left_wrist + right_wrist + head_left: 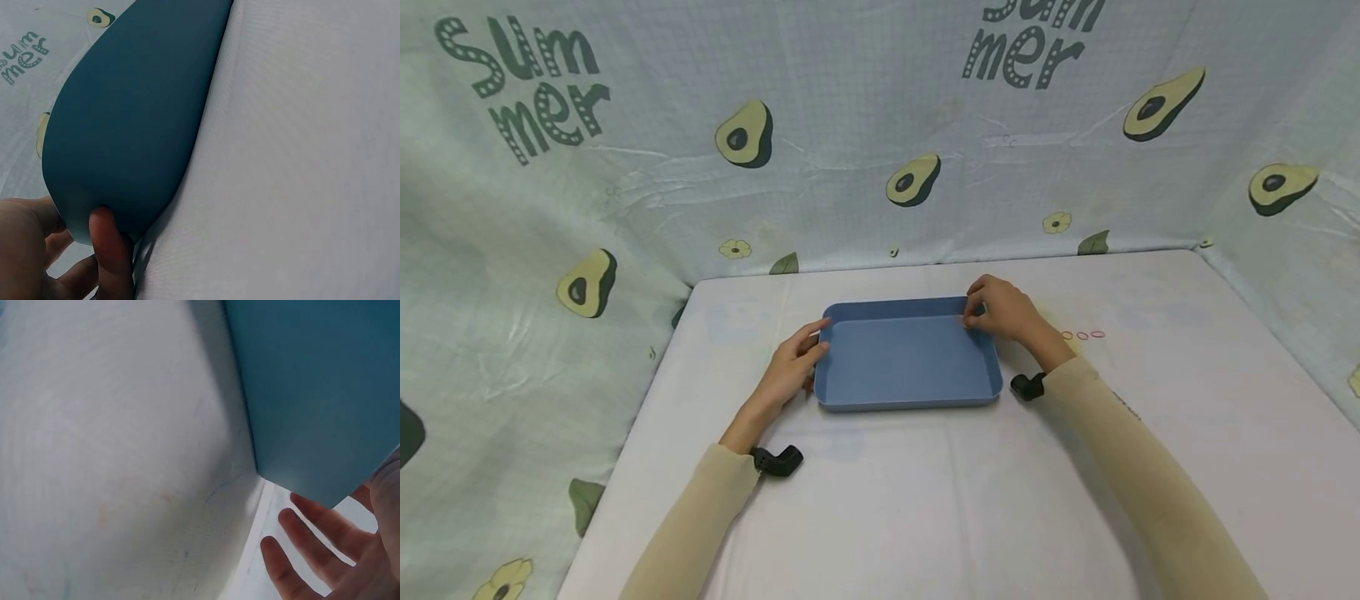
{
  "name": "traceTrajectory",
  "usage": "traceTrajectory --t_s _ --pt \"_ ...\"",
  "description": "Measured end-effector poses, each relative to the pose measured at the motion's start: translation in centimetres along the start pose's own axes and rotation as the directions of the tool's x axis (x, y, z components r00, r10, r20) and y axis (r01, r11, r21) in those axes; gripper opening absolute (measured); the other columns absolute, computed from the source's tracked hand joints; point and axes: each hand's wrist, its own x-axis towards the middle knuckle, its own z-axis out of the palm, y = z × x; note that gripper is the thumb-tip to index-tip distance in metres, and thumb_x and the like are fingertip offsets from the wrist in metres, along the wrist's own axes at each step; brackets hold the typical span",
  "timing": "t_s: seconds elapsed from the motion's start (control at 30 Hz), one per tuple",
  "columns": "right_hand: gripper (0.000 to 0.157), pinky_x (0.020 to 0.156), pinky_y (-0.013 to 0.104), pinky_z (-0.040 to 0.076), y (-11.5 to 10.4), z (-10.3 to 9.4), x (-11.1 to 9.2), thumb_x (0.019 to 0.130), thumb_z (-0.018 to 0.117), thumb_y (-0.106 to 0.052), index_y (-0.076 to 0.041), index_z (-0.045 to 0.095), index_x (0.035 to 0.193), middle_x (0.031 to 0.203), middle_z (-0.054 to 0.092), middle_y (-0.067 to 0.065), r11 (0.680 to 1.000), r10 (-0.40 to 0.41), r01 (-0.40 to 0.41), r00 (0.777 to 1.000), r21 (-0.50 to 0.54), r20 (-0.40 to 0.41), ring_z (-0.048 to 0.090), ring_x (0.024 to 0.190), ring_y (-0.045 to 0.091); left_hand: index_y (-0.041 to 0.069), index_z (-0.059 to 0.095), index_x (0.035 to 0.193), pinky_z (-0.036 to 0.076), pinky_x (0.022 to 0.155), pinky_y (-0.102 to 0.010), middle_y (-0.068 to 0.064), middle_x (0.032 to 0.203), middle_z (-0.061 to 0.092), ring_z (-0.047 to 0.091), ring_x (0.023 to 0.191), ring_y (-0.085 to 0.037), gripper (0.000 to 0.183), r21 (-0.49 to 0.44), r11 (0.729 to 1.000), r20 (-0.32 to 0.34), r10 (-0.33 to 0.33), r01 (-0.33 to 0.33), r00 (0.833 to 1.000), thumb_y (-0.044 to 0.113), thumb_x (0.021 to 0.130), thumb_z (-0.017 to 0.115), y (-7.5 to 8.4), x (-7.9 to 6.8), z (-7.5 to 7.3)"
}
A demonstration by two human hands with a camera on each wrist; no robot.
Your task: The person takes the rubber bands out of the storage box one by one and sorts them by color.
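A shallow blue rectangular tray (906, 358) with rounded corners lies on the white-covered table. My left hand (786, 367) holds its left side, index finger and thumb at the rim. In the left wrist view, a fingertip (103, 225) presses against the tray's outer wall (131, 125). My right hand (1006, 310) grips the back right corner, with thumb and index finger reaching over the rim to the inside. Several fingers (306, 540) spread out below the tray wall (312, 394) in the right wrist view; the thumb is hidden there.
The white cloth (887, 500) covers the table and shows small red oval marks (1082, 336) right of the tray. A hanging cloth with avocado prints (913, 179) walls off the back and sides. Black wrist cameras (778, 461) sit at both wrists.
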Motion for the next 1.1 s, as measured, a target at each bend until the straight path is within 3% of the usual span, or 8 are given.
traceTrajectory --t_s 0.57,0.77,1.1 --pt "0.016 0.103 0.057 0.050 0.00 0.30 0.09 0.090 0.082 -0.022 -0.007 0.082 0.096 0.140 0.060 0.020 0.999 0.044 -0.044 0.999 0.017 0.030 0.057 0.129 0.041 0.031 0.042 0.159 0.054 0.058 -0.029 -0.017 0.163 0.041 0.053 0.134 -0.036 0.051 -0.009 1.000 0.005 -0.003 0.003 1.000 0.031 0.109 0.053 0.03 0.03 0.05" --pt "0.015 0.099 0.055 0.053 -0.18 0.32 0.24 0.091 0.080 -0.021 -0.006 0.082 0.095 0.138 0.064 0.019 0.998 0.063 -0.063 0.997 0.001 0.051 0.061 0.125 0.039 0.031 0.043 0.159 0.053 0.057 -0.028 -0.017 0.162 0.043 0.054 0.132 -0.035 0.051 -0.004 1.000 -0.001 -0.008 0.008 1.000 0.031 0.109 0.053 0.07 -0.01 0.10" --pt "0.015 0.095 0.054 0.055 -0.17 0.25 -0.08 0.089 0.082 -0.025 -0.010 0.085 0.092 0.133 0.069 0.017 0.999 0.045 -0.045 0.999 0.002 -0.004 0.064 0.123 0.037 0.032 0.042 0.159 0.053 0.056 -0.028 -0.017 0.163 0.042 0.054 0.134 -0.036 0.051 0.011 1.000 -0.001 -0.014 0.014 1.000 0.031 0.110 0.053 0.20 -0.05 0.13"
